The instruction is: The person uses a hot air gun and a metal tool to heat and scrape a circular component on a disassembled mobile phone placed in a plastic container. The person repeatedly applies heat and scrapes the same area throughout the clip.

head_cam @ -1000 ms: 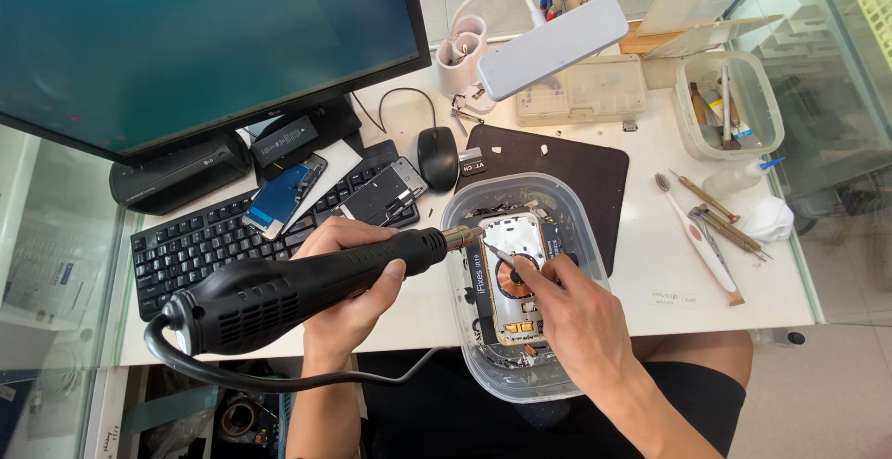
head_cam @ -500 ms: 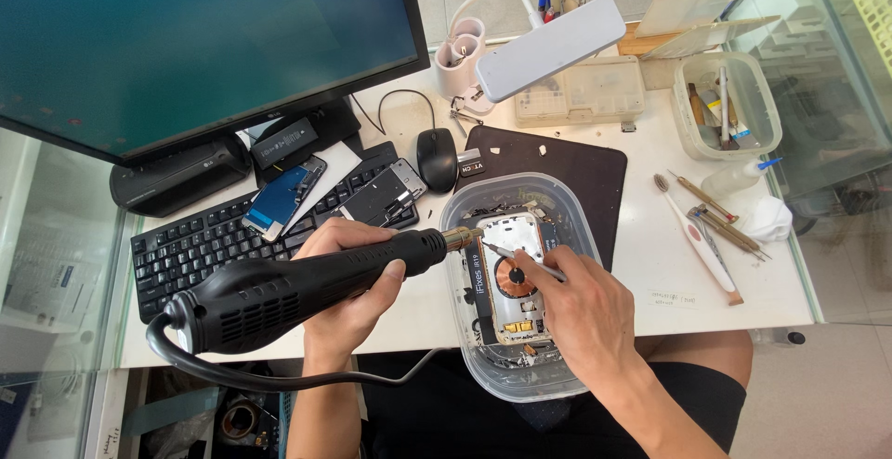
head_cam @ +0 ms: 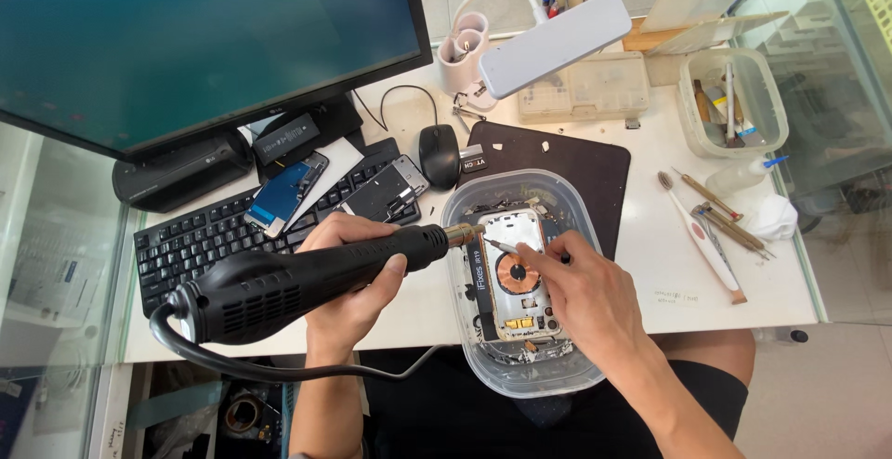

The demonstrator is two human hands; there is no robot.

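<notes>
Fingers of our left hand are wrapped tight around the black hot-air gun, its metal nozzle reaching just over the rim of the clear plastic tub. Our right hand pinches a thin metal tool between thumb and forefinger, its tip meeting the nozzle above the top of the opened phone. That phone lies back-up inside the tub, showing a copper coil ring at its middle, with small loose parts around it on the tub floor.

We work at a white desk beside glass panels on both sides. Behind the tub lies a dark mat, partly under it. To our left sits a black keyboard with two more phones resting on its keys, and a black mouse just beside them. A large monitor with a blank teal screen stands over the keyboard on its black stand. A white desk lamp leans over the mat, and a translucent parts box sits beneath it. To our right we have a clear container of tools, a toothbrush, several slim sticks and brushes, a small squeeze bottle and a crumpled white tissue. Our dark-clothed lap shows below the desk edge.
</notes>
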